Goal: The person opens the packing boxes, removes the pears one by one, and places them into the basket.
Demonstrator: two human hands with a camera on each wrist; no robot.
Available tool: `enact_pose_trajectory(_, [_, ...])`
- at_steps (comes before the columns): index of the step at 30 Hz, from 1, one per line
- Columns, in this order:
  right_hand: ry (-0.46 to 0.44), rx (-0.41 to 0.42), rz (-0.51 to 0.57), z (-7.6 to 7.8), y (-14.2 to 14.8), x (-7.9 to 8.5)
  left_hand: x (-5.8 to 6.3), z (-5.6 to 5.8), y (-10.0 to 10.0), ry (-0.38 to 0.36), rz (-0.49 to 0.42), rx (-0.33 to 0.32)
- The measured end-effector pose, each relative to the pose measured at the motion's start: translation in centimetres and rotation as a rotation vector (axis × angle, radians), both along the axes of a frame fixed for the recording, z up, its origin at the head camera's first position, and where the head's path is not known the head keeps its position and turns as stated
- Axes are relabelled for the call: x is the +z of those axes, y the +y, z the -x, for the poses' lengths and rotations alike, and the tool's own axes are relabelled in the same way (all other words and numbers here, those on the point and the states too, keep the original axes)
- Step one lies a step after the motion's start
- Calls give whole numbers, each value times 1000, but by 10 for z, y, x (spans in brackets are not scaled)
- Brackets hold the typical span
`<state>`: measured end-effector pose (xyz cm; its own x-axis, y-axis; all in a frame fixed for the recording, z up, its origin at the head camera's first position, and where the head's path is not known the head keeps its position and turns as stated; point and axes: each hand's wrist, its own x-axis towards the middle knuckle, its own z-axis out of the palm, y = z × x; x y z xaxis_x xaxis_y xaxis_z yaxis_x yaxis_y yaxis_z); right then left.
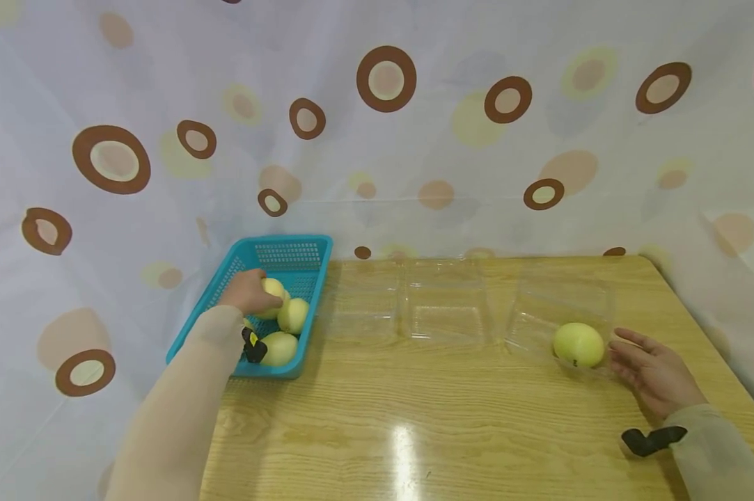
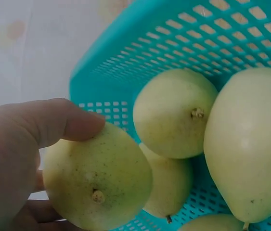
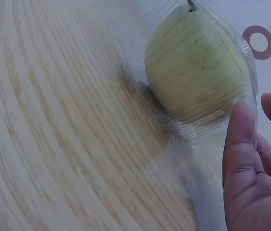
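Note:
In the head view my left hand is inside the blue basket and grips a pale yellow-green pear. The left wrist view shows my thumb on top of this pear, with fingers partly hidden behind it. Several more pears lie around it in the basket. At the right, one pear sits in a clear plastic container. Beside that container is my right hand, fingers extended and holding nothing. Its fingertips are at the container's wall; contact is hard to tell.
Two other clear plastic containers stand in a row between the basket and the right container. Everything rests on a wooden table. A patterned curtain hangs behind and along the sides. Dark straps show at both wrists.

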<state>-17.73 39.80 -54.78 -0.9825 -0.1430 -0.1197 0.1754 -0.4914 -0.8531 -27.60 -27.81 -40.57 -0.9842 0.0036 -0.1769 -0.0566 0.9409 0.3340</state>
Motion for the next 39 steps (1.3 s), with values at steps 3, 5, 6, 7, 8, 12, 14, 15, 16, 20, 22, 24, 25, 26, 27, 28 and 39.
enact_pose_trajectory(3, [2,7,-6,1,0,-2,-3,2,-5,-62,23,4])
enact_pose_trajectory(5, [1,9,-2,2,0,-2,-5,2,-8,-91,47,-3])
enact_pose_trajectory(6, [3,13,6,2,0,-2,-6,3,-9,-104,54,-3])
enact_pose_trajectory(7, [3,15,12,2,0,-3,-7,3,-9,-113,61,-5])
enact_pose_trajectory(8, [5,16,14,2,-1,-3,-7,3,-9,-123,67,-6])
enact_pose_trajectory(12, [12,21,19,0,-2,-2,-12,4,-12,-163,76,6])
enact_pose_trajectory(14, [13,19,13,0,-2,-1,-16,5,-15,-176,58,19])
enact_pose_trajectory(15, [12,18,12,-1,-3,0,-18,6,-17,-181,43,29])
enact_pose_trajectory(16, [13,16,10,-1,-3,0,-21,6,-19,-184,32,35])
enact_pose_trajectory(20, [14,14,1,0,-3,0,-29,8,-24,-182,25,37])
enact_pose_trajectory(22, [16,16,9,0,-3,0,-31,7,-24,-176,39,28])
enact_pose_trajectory(24, [16,16,17,-1,-3,0,-32,6,-24,-169,49,20])
enact_pose_trajectory(25, [18,18,23,-1,-3,0,-33,6,-24,-165,53,17])
enact_pose_trajectory(26, [19,20,28,-1,-3,0,-34,6,-24,-161,54,14])
enact_pose_trajectory(27, [20,21,33,0,-3,0,-35,6,-25,-158,51,13])
enact_pose_trajectory(28, [21,21,35,0,-3,0,-36,6,-26,-156,44,13])
enact_pose_trajectory(39, [30,25,26,0,-3,-2,-41,4,-28,-176,-10,37])
